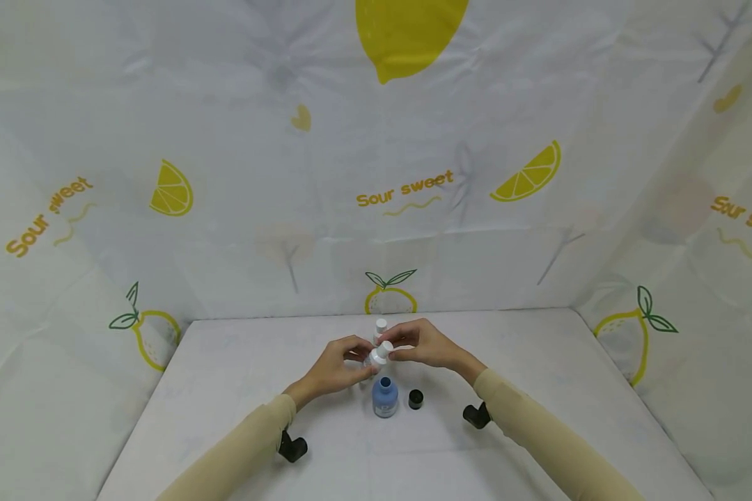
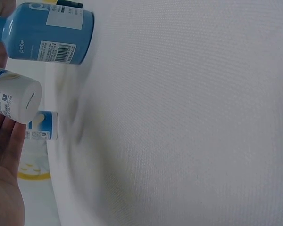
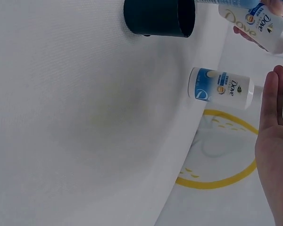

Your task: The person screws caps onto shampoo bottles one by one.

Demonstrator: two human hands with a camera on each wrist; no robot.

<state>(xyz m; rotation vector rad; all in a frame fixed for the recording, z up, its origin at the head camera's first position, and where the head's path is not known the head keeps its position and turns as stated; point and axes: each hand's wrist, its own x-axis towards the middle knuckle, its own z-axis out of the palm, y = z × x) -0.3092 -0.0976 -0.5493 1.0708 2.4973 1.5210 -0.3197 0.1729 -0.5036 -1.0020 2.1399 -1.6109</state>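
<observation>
My left hand (image 1: 335, 367) grips a small white Dove bottle (image 3: 254, 24) and holds it tilted above the table, its base showing in the left wrist view. At the top of that bottle, the thumb and fingers of my right hand (image 1: 434, 346) pinch the white cap (image 1: 385, 348). Behind them a second white-and-blue Dove bottle (image 3: 221, 88) stands upright, partly hidden in the head view. Nearer to me stands a blue bottle (image 1: 385, 400), its mouth uncovered. Beside it on the right is a black cap (image 1: 416, 399).
A white cloth covers the table (image 1: 225, 390). Behind it rises a pale backdrop (image 1: 257, 209) with lemon prints. Black wrist-camera mounts (image 1: 292, 447) stick out below both sleeves.
</observation>
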